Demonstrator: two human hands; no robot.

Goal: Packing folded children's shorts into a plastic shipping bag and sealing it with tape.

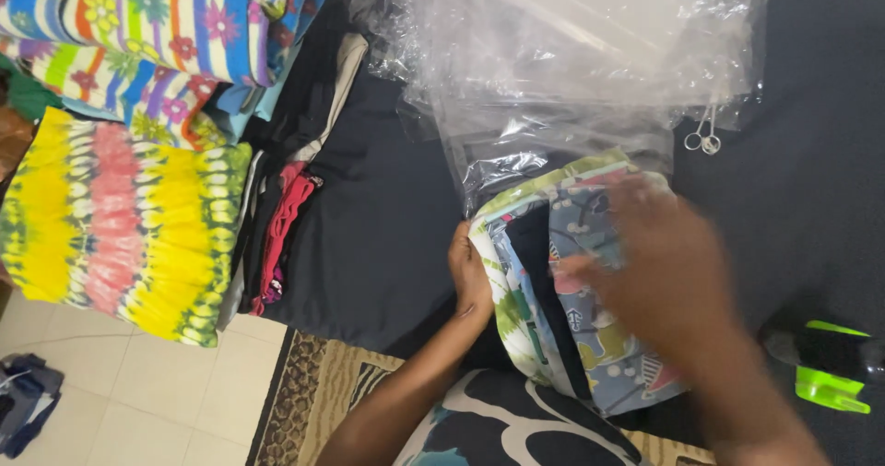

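A dark cloth (387,235) covers the surface where everything lies. On its far side sits a heap of clear plastic bags (572,51), crumpled and see-through, with nothing inside that shows. To the left, folded fabrics are stacked: a yellow and pink tie-dye bundle (120,226), striped flowered cloth (138,23) above it, and a row of dark folded garments (286,217) standing on edge between them and the open cloth.

In the middle, a folded stack of printed fabric (553,291) is partly slid into one clear bag, its far end under the plastic. The left hand (470,277) grips the stack's left edge, fingers curled round it. The right hand (664,263), blurred, lies flat and spread on top of the stack.

A green and black tool (830,374) rests at the right, and small scissors (702,139) lie by the bags.
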